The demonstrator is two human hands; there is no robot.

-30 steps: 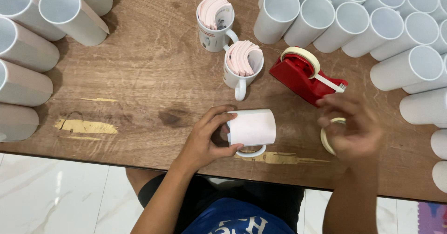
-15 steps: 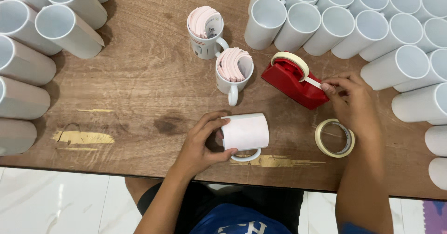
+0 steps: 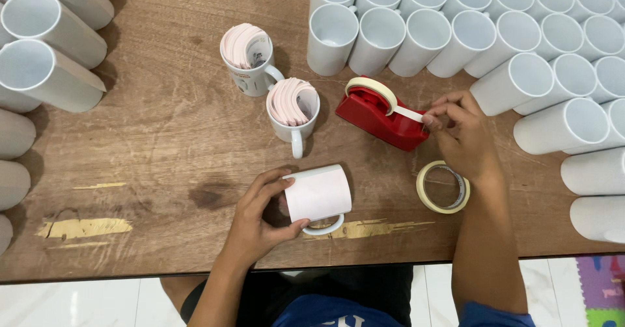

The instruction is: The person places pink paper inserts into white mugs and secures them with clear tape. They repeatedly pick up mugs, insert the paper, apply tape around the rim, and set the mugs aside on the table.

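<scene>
White mugs lie on their sides (image 3: 45,73) along the left edge of the wooden table (image 3: 150,145), mouths toward the centre. Near the front edge the left hand (image 3: 257,219) curls around the open end of a mug wrapped in pale pink paper (image 3: 318,193); thumb and fingers clamp it on its side, handle toward the person. This hold matches that of a second ago, so the wrapped mug is pinned where it was and the sheet has not slipped.

Behind it stand two upright mugs stuffed with rolled pink sheets (image 3: 246,54) (image 3: 293,106). Right of them sits the red tape dispenser (image 3: 381,112). A second ago the right hand (image 3: 465,138) lay over the loose roll of masking tape (image 3: 443,186); now that roll lies bare on the table and the hand has shifted up to the dispenser. Its thumb and forefinger pinch the free end of the tape strip (image 3: 409,113) at the cutter, wrist raised, forearm coming in from the lower right. I judge a piece of tape is being drawn off.

More upright white mugs (image 3: 469,34) crowd the far right.
</scene>
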